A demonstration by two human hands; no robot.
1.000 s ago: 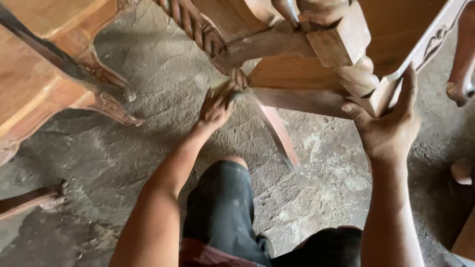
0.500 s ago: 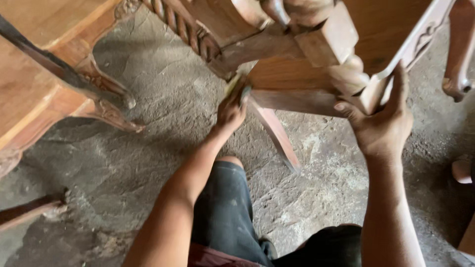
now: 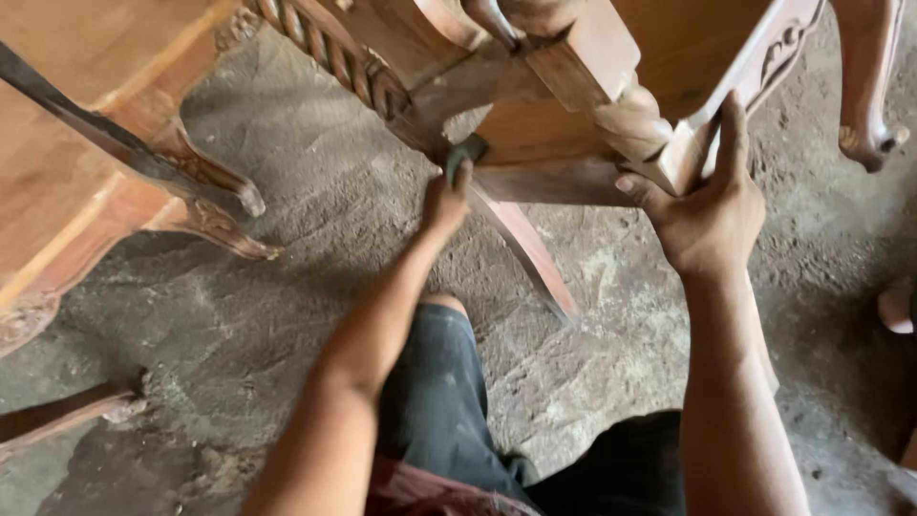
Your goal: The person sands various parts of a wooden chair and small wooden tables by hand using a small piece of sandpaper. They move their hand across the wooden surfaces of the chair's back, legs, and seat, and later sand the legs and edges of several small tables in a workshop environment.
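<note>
We had the carved wooden chair point(image 3: 573, 105) tipped over the dirt floor point(image 3: 315, 268). Our right hand point(image 3: 707, 205) gripped its frame, fingers wrapped around. Our left hand point(image 3: 444, 205), directly below the joint, pinched a dark sanding pad point(image 3: 466, 153) against it.

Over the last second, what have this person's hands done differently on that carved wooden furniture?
The left hand, pressing a dark sanding pad, slid up along the carved wooden frame towards the twisted rail. The right hand kept its grip on the frame's carved corner, and the neighbouring wooden table stayed put.
</note>
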